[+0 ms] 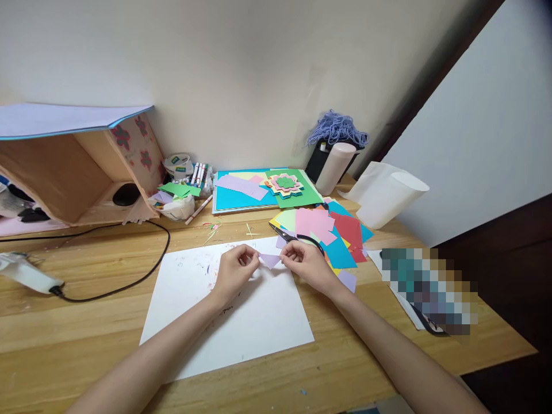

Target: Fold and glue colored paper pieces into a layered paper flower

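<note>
A small piece of lilac paper (269, 261), roughly triangular, is stretched between my two hands. My left hand (236, 269) pinches its left corner, and my right hand (307, 265) pinches the right corner. Both hands are above a large white sheet (181, 328) marked with coloured specks. Black-handled scissors (282, 232) lie just beyond my right hand, partly hidden by it. Around them is a loose pile of coloured paper, with a pink piece (313, 223), a red piece (347, 231) and a blue piece (338, 250).
A layered paper flower (285, 184) rests on green card at the back. Left stand an open box (86, 172), a bag of scraps (177, 206) and markers (199, 173). A glue gun (30, 273) trails a black cable. A white paper roll (390, 198) stands right.
</note>
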`<act>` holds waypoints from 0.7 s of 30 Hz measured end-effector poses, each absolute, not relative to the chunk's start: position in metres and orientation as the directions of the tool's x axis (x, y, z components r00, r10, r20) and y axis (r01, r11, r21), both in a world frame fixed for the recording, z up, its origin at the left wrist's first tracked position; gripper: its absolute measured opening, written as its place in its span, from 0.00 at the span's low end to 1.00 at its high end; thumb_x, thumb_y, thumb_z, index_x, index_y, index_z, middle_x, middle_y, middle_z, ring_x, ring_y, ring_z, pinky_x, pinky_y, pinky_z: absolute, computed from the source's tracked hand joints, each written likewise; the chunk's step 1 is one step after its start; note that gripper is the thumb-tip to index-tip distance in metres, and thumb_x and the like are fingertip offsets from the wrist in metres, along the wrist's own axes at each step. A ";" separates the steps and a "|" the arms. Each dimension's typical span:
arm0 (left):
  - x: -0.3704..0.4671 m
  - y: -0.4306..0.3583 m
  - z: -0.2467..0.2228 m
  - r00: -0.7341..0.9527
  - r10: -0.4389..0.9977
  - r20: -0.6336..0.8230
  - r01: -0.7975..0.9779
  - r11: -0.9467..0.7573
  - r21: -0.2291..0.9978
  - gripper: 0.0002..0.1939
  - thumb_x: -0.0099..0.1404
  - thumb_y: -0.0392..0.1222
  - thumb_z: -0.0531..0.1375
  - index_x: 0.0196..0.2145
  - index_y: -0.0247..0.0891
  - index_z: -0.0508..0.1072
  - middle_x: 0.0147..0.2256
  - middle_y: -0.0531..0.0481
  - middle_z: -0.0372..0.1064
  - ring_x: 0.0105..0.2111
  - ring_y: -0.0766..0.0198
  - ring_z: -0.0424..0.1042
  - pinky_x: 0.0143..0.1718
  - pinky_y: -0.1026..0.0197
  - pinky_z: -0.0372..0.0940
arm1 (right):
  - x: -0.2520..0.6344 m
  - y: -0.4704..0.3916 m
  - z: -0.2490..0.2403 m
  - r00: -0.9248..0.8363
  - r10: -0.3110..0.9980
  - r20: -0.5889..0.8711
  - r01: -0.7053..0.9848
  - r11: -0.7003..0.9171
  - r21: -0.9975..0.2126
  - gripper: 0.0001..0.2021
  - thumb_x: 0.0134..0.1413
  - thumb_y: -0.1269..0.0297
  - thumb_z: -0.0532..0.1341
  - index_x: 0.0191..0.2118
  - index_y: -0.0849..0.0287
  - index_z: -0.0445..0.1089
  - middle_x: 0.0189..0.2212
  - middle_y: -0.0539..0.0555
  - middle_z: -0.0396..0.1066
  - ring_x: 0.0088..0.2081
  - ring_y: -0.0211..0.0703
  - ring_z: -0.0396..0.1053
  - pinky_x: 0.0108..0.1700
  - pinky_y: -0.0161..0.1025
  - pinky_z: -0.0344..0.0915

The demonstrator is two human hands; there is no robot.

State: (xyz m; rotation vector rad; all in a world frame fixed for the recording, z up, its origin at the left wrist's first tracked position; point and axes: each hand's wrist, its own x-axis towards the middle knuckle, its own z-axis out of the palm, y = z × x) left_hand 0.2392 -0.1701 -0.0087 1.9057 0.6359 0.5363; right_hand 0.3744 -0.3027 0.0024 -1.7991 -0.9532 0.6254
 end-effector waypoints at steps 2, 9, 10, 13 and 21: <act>0.240 -0.168 -0.010 0.743 0.667 0.053 0.193 -0.290 0.937 0.11 0.56 0.46 0.56 0.27 0.35 0.70 0.23 0.52 0.68 0.19 0.69 0.63 0.22 0.66 0.59 | 0.378 -0.303 0.002 0.583 0.813 -0.016 0.289 -0.226 -0.930 0.07 0.45 0.61 0.59 0.26 0.59 0.66 0.24 0.50 0.67 0.26 0.36 0.63 0.28 0.33 0.59; 0.241 -0.166 -0.005 0.881 0.474 0.006 0.093 -0.186 0.978 0.18 0.60 0.51 0.53 0.41 0.36 0.72 0.30 0.48 0.71 0.25 0.66 0.66 0.25 0.66 0.60 | 0.378 -0.300 0.008 0.528 0.828 -0.189 0.029 -0.241 -0.970 0.12 0.44 0.56 0.61 0.26 0.60 0.64 0.22 0.49 0.66 0.20 0.31 0.59 0.23 0.31 0.56; 0.240 -0.166 -0.005 0.891 0.454 0.021 0.080 -0.202 0.976 0.18 0.60 0.50 0.53 0.40 0.36 0.73 0.28 0.49 0.70 0.26 0.66 0.66 0.26 0.66 0.60 | 0.377 -0.300 0.008 0.517 0.829 -0.211 0.011 -0.253 -0.967 0.12 0.44 0.55 0.61 0.26 0.60 0.64 0.22 0.49 0.67 0.19 0.31 0.58 0.23 0.31 0.56; 0.239 -0.167 -0.006 0.875 0.481 0.059 0.078 -0.259 0.963 0.15 0.60 0.49 0.53 0.31 0.35 0.73 0.25 0.50 0.68 0.25 0.67 0.64 0.26 0.66 0.58 | 0.373 -0.301 0.006 0.487 0.850 -0.198 0.050 -0.253 -0.966 0.12 0.45 0.55 0.60 0.28 0.60 0.66 0.24 0.49 0.67 0.22 0.33 0.61 0.25 0.32 0.58; 0.239 -0.165 -0.004 0.879 0.476 -0.010 0.092 -0.150 0.984 0.16 0.59 0.50 0.54 0.29 0.34 0.72 0.21 0.52 0.65 0.22 0.68 0.61 0.26 0.66 0.56 | 0.367 -0.302 0.003 0.491 0.866 -0.091 0.188 -0.207 -0.960 0.10 0.47 0.57 0.60 0.27 0.60 0.69 0.24 0.49 0.65 0.26 0.35 0.61 0.28 0.33 0.57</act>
